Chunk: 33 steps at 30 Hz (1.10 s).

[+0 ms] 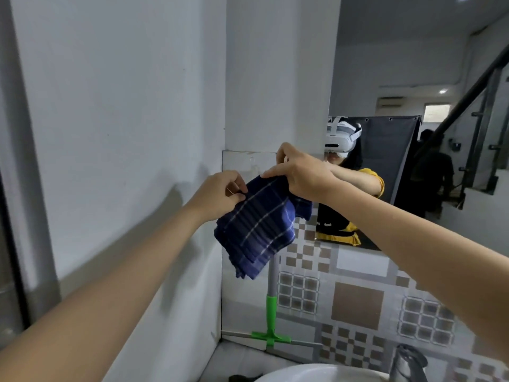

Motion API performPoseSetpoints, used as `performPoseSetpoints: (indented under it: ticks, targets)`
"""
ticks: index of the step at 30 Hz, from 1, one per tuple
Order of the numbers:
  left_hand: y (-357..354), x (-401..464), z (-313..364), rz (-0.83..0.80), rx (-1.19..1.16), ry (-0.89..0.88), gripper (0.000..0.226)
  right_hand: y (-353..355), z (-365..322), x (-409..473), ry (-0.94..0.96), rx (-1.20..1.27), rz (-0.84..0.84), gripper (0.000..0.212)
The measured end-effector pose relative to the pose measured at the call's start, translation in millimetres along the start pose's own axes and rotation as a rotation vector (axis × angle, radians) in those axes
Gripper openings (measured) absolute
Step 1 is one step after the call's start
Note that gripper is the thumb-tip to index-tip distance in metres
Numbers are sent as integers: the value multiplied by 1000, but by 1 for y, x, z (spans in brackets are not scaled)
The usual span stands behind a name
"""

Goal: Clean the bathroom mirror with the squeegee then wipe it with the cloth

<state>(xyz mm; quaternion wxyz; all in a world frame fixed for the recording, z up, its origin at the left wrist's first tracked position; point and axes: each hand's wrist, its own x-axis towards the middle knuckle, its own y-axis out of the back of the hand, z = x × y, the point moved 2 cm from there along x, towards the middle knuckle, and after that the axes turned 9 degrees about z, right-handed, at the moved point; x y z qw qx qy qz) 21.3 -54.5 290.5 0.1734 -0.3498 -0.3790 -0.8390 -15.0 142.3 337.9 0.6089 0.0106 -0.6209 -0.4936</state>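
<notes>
A: What are the hands doing in the head view?

B: Both reach forward to the middle of the frame. The left hand [220, 193] has its thumb and fingers pinched shut on one upper edge of the cloth [257, 228]. The right hand [300, 175] has its fingers curled and closed over the other upper edge, just right of centre.

A: And the cloth itself?

B: Dark blue with thin pale stripes crossing in a check. It hangs folded in several layers between the two hands, its lower corner drooping toward centre frame, in front of the mirror [399, 111].

A: Where is the squeegee?

B: Below the cloth, lower centre. The squeegee [271, 318] stands upright against the tiled wall [358, 304], its blade across the bottom, green head and green collar above it, and a grey handle rising until the cloth hides its top. Neither hand touches it.

A: What else shows?

B: A white basin [316, 374] at the bottom edge, with a metal tap [407, 362] to its right. The mirror fills the upper right and reflects the person in a white headset and a yellow top. A plain white wall [124, 106] takes the left half of the frame.
</notes>
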Motion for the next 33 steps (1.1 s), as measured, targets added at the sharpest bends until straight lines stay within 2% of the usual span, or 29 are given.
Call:
performPoseSetpoints:
  ticks: [4,7,10,15,20,26,28,31,33]
  targets:
    - [0,26,-13,128,95,-28,13,-5,6,11,30,-173,-114,62]
    - [0,52,-15,139,158,-81,19,-10,15,23,19,-275,-155,69]
    - [-1,77,-13,150,245,-145,25,-20,23,40,1,-386,-161,68]
    - [-7,108,-21,161,294,-126,33,-39,32,61,-115,-440,-130,63]
    - [-19,115,-35,140,320,-93,33,-65,43,60,-212,-342,-161,62]
    - [-32,99,-42,107,116,-35,31,-86,47,53,-352,-90,-191,59]
    - [-30,92,-42,79,45,0,30,-88,46,51,-414,16,-172,53]
    - [-24,81,-40,58,36,25,42,-85,43,43,-517,148,-128,51]
    - [-17,74,-34,91,-24,86,42,-74,37,39,-579,226,-60,51]
